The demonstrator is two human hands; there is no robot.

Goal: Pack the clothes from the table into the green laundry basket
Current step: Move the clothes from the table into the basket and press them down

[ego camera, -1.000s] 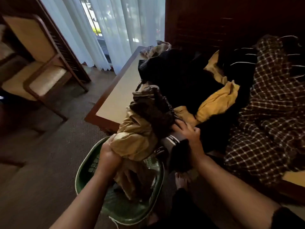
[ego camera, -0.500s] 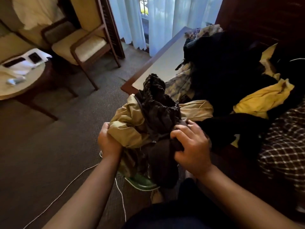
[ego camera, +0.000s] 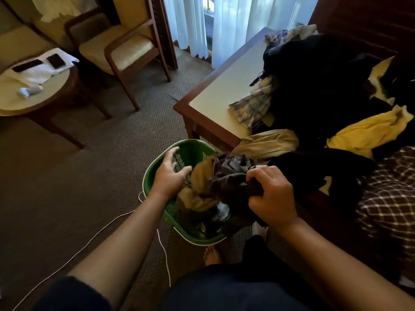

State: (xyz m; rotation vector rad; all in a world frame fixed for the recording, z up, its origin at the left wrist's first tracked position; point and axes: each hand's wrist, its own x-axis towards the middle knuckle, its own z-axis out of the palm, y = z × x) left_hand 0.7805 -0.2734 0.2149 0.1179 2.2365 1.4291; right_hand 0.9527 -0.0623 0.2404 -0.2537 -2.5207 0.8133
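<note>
Clothes (ego camera: 318, 90) lie mostly on the table (ego camera: 215, 97), heaped from 1 to 4 o'clock in our one view, from the head. We see a black mass, a plaid shirt (ego camera: 253, 106) at its 9 o'clock edge, a yellow piece (ego camera: 363, 131), a checked cloth (ego camera: 386, 198) and a tan piece (ego camera: 267, 142) hanging at the table's near edge.

The basket (ego camera: 157, 169) stands on the carpet just below centre, at 6 o'clock, beside the table's corner. It already holds some cloth, with a tan garment (ego camera: 202, 176) uppermost. The right hand (ego camera: 271, 196) is clenched round a dark garment (ego camera: 231, 180) at the basket's 3 o'clock side, over the opening. The left hand (ego camera: 170, 173) is released, fingers spread over the basket's 10 o'clock wall, holding nothing.

We judge the packing early: one load is going in, and the greater part of the heap is left.

The basket's floor and its 3 o'clock rim are hidden by cloth and the right hand, so we cannot count what is inside. We cannot tell whether the left hand touches the wall. The black mass is too dark to separate into pieces. The table and the checked cloth are cut off at the frame's 3 to 4 o'clock edge.
</note>
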